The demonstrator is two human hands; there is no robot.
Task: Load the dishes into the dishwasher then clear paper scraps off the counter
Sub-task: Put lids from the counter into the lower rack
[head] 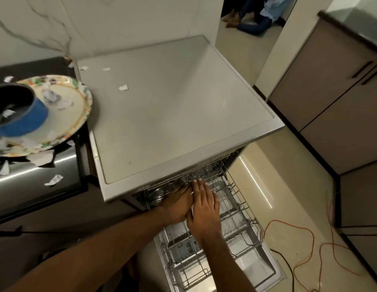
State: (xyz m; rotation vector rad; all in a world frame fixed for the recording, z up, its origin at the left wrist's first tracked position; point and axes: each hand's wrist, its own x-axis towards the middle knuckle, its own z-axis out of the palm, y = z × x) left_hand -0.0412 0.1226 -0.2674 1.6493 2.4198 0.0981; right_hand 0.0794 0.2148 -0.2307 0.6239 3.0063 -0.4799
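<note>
Loading looks barely begun: the left hand (177,204), grip hidden, and flat-fingered right hand (205,207) work at the dishwasher rack (236,220), while plate (71,114), blue bowl (25,121) and paper scraps (40,159) wait on the counter (31,67).

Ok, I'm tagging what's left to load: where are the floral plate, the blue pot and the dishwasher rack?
floral plate (77,114): head view, bare inner face, right side.
blue pot (25,121): head view, blue outer wall.
dishwasher rack (243,204): head view, right wire rim.
</note>
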